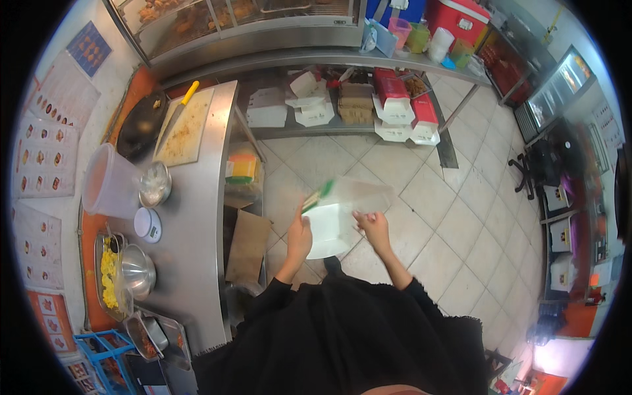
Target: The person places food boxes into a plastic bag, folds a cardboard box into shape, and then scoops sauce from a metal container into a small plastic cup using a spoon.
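Observation:
A white paperboard food box [328, 229] is held up over the tiled floor, its white inside facing me. My left hand [299, 234] grips its left wall, where a blurred green printed panel [318, 196] stands up. At the box's right side is my right hand [374, 229], fingers partly curled and the index fingertip at the wall. Whether those fingers pinch the board cannot be made out. A pale, motion-blurred flap [368, 190] spreads from the far side of the box.
To my left runs a steel counter [197, 207] with a cutting board [190, 133], a yellow-handled knife [183, 103], a digital scale [148, 224] and a metal bowl [136, 271]. Ahead, a low shelf [316, 131] bears stacked cartons [395, 94] below a glass food display [247, 19].

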A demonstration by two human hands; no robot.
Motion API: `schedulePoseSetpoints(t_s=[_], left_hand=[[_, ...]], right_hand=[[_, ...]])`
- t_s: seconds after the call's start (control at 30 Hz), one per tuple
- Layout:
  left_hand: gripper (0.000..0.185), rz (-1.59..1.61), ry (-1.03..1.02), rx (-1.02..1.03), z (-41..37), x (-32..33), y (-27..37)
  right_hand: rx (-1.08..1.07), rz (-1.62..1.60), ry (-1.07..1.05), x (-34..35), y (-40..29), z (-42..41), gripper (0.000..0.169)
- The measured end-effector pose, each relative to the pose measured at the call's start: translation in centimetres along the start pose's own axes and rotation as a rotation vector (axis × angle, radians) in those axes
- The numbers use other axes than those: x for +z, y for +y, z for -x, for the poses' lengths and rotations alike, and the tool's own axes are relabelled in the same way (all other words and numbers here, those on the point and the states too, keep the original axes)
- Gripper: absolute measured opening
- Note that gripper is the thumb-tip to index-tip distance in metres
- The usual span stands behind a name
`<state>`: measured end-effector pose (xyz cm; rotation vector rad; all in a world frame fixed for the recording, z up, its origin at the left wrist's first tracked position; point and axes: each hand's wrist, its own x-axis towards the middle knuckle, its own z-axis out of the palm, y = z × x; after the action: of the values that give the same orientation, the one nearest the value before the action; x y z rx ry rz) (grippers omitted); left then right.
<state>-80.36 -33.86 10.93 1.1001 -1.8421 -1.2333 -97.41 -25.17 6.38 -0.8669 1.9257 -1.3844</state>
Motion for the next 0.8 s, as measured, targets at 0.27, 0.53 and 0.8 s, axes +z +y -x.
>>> schedulePoseSetpoints(t_s=[0.27, 0.53, 0.8], left_hand=[[0.06, -0.441, -0.093, 0.336, 0.3, 3.7, -0.3], [0.017, -0.247, 0.14, 0.375, 0.3, 0.7, -0.3], [0.013, -0.26, 0.306, 0.261, 0.6, -0.4, 0.1]], right_hand=[[0.273, -0.634, -0.291, 1.1, -3.6, -1.0, 0.015], [0.33, -0.553, -0.509, -1.2, -4.1, -3.2, 0.02], [0.419, -0.57, -0.524, 2.6, -4.6, -3.1, 0.003]])
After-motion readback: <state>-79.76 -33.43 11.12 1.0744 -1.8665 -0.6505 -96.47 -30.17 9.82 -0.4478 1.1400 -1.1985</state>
